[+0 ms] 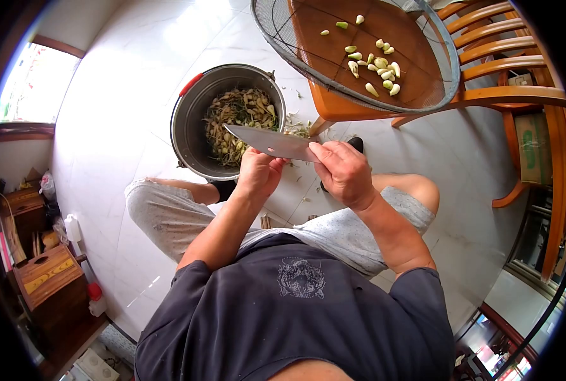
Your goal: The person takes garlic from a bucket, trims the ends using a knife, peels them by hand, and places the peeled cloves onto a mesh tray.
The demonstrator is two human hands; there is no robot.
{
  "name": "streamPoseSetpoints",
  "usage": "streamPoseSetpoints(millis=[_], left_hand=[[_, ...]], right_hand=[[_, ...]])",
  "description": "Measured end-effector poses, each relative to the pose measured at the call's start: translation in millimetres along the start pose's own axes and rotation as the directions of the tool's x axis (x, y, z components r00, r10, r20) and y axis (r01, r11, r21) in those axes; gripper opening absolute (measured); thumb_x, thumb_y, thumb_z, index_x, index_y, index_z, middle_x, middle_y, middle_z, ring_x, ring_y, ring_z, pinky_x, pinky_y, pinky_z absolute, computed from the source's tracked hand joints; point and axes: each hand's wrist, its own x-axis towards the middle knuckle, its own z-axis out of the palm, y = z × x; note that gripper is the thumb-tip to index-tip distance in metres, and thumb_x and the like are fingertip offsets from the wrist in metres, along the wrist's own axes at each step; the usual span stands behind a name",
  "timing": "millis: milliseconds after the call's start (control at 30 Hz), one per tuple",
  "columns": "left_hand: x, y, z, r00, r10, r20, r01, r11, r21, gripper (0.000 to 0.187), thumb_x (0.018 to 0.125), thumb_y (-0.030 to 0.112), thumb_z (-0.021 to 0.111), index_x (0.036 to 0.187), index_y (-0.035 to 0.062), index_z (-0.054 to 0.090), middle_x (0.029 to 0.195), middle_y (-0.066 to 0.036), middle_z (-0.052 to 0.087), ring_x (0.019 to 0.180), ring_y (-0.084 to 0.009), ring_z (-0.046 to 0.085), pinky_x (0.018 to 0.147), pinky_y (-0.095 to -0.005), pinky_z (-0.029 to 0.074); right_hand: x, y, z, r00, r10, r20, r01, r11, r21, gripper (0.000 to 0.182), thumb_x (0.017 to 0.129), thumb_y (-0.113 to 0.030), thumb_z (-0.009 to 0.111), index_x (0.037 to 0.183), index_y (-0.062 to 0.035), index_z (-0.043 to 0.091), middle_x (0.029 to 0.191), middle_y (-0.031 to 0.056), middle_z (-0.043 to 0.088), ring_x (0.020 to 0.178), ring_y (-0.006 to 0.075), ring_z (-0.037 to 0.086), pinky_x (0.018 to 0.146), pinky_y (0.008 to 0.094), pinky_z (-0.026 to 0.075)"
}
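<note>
A broad-bladed knife [273,143] is held level over the right rim of a metal pot [191,149], its tip pointing left. My right hand [343,166] is closed around the knife's handle end, thumb and finger against the blade. Below the blade, my left hand [261,170] is closed, fingers pinched; what they hold is hidden by the blade. Many pale bulbs with stringy stems [235,114] lie in the pot. Several peeled white and greenish cloves [382,63] rest on a round mesh tray [451,57] at the upper right.
The mesh tray rests on an orange wooden chair [337,105]. Trimmings [302,129] lie on the tiled floor [111,190] beside the pot. Wooden drawers [49,276] stand at the left. At the right are another wooden chair [552,159] and a cardboard box [532,149].
</note>
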Motion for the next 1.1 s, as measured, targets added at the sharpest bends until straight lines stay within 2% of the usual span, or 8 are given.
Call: streamPoseSetpoints(millis=[233,333,467,567,667,800,1000,1100], left_hand=[[3.1,1.5,-1.1,0.999,0.040,0.029,-0.042,0.997,0.061,0.010,0.085,-0.001,0.059,0.094,-0.0012,0.061,0.090,-0.011,0.065,0.076,-0.0182,0.061,0.065,-0.0277,0.050],[3.3,5.4,4.7,0.999,-0.014,0.033,0.013,0.999,0.051,0.010,0.086,0.002,0.060,0.095,0.0000,0.061,0.089,-0.010,0.064,0.074,-0.0169,0.061,0.063,-0.0259,0.050],[2.5,10.6,6.9,0.991,-0.087,0.102,0.093,0.994,-0.055,0.011,0.088,0.007,0.059,0.097,0.0012,0.060,0.089,-0.009,0.063,0.071,-0.0146,0.059,0.061,-0.0237,0.048],[0.4,16.0,14.4,0.975,-0.144,0.168,0.159,0.984,-0.083,0.013,0.090,0.012,0.058,0.097,0.0020,0.058,0.086,-0.008,0.061,0.069,-0.0130,0.057,0.058,-0.0228,0.046],[5.0,28.8,40.5,0.958,-0.151,0.244,0.141,0.988,0.060,0.014,0.091,0.016,0.057,0.096,0.0028,0.057,0.081,-0.007,0.059,0.067,-0.0118,0.055,0.056,-0.0227,0.045],[32.4,41.6,110.3,0.980,-0.131,0.151,0.057,0.907,0.416,0.024,0.092,0.019,0.056,0.099,-0.0046,0.055,0.078,-0.007,0.057,0.062,-0.0123,0.054,0.053,-0.0243,0.046],[66.8,59.0,150.9,0.958,-0.096,0.270,-0.083,0.809,0.582,0.031,0.092,0.020,0.056,0.105,-0.0084,0.055,0.093,-0.016,0.063,0.076,-0.0196,0.065,0.062,-0.0272,0.053],[64.9,93.7,117.5,0.984,0.006,0.177,-0.110,0.807,0.580,0.027,0.092,0.019,0.055,0.102,-0.0062,0.056,0.086,-0.012,0.062,0.068,-0.0163,0.061,0.057,-0.0261,0.050]], right_hand=[[-6.8,2.1,3.7,0.996,0.086,0.009,-0.086,0.996,0.040,0.023,0.075,-0.005,0.067,0.098,-0.0032,0.065,0.080,0.0125,0.062,0.071,0.0293,0.060,0.064,0.0348,0.050],[-16.5,16.0,5.3,0.857,0.461,0.230,-0.428,0.885,-0.182,0.017,0.080,-0.011,0.062,0.095,-0.0035,0.066,0.078,0.0152,0.062,0.071,0.0319,0.060,0.064,0.0368,0.050],[-24.6,27.9,4.2,0.811,0.555,0.185,-0.537,0.832,-0.143,0.016,0.082,-0.016,0.058,0.089,-0.0034,0.066,0.076,0.0172,0.061,0.072,0.0352,0.059,0.067,0.0413,0.049],[-21.8,30.6,3.5,0.764,0.581,0.279,-0.549,0.814,-0.192,0.017,0.081,-0.017,0.058,0.088,-0.0036,0.066,0.078,0.0187,0.062,0.075,0.0368,0.059,0.069,0.0429,0.048],[-25.4,38.8,10.7,0.709,0.582,0.399,-0.552,0.810,-0.198,0.018,0.081,-0.017,0.057,0.088,-0.0031,0.066,0.079,0.0198,0.062,0.077,0.0374,0.059,0.070,0.0437,0.048],[-18.4,35.0,10.7,0.685,0.464,0.561,-0.496,0.862,-0.107,0.018,0.081,-0.016,0.056,0.089,-0.0032,0.066,0.080,0.0202,0.062,0.079,0.0377,0.059,0.072,0.0432,0.047],[-21.4,31.8,11.9,0.722,0.471,0.507,-0.526,0.849,-0.040,0.019,0.080,-0.017,0.057,0.088,-0.0012,0.065,0.081,0.0204,0.063,0.078,0.0372,0.060,0.071,0.0423,0.048],[-21.9,31.7,7.2,0.788,0.400,0.468,-0.425,0.903,-0.057,0.019,0.080,-0.017,0.057,0.088,-0.0014,0.066,0.081,0.0204,0.063,0.078,0.0375,0.060,0.070,0.0422,0.048]])
